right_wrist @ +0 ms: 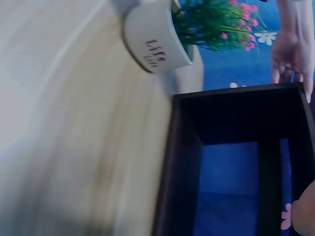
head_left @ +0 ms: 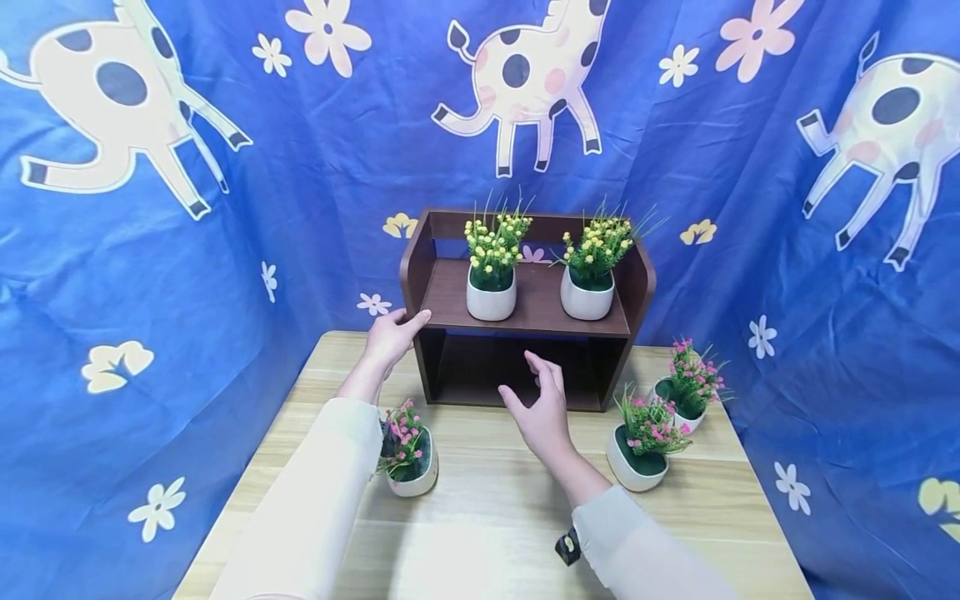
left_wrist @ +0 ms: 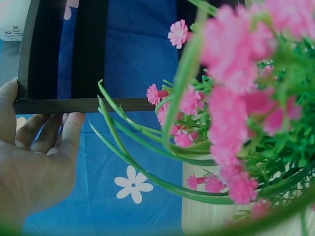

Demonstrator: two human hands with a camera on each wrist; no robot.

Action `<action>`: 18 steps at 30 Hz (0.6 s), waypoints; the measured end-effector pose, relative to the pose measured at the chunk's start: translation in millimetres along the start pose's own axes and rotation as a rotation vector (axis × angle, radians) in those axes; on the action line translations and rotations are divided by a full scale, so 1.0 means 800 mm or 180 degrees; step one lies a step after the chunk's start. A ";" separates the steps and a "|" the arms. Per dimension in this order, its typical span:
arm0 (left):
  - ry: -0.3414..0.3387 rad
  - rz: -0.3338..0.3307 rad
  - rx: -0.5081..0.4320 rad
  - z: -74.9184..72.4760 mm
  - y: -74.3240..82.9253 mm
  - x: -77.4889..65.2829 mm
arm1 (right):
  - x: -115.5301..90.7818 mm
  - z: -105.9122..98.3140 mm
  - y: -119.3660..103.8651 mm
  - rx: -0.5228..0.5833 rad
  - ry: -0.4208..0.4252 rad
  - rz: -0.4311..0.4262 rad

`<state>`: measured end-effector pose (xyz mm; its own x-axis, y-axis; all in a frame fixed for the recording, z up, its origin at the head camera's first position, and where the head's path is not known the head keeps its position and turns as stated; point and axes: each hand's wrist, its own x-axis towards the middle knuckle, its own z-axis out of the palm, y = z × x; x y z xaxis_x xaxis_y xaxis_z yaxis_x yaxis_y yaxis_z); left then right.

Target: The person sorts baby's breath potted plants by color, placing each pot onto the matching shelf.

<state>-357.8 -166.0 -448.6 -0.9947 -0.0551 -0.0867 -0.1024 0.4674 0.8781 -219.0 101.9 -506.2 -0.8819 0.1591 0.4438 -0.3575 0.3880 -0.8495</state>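
Observation:
A dark brown two-tier shelf (head_left: 525,327) stands at the back of the table. My left hand (head_left: 392,340) holds the shelf's left side board. In the left wrist view the thumb lies on one side of that board (left_wrist: 93,105) and the fingers on the other. My right hand (head_left: 542,412) is in front of the lower compartment, thumb and fingers apart, holding nothing. On the upper tier sit two white pots with yellow flowers, the left pot (head_left: 491,298) and the right pot (head_left: 587,298). Below my left wrist stands a pink-flowered pot (head_left: 415,475), partly hidden by the sleeve.
Two more pink-flowered pots, a nearer one (head_left: 636,462) and a farther one (head_left: 678,412), stand right of the shelf on the light wooden table (head_left: 480,467). Blue curtains (head_left: 360,167) with printed animals and flowers surround the table. A small black object (head_left: 567,547) is by the right sleeve.

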 end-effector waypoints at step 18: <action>-0.0016 -0.0040 -0.0020 0.001 0.000 0.001 | -0.099 -0.042 0.056 -0.0319 0.0091 0.0525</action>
<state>-358.2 -165.5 -449.1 -0.9934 -0.0565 -0.1001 -0.1149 0.4610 0.8799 -154.9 137.2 -569.8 -0.9164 0.2531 0.3102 -0.1754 0.4427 -0.8794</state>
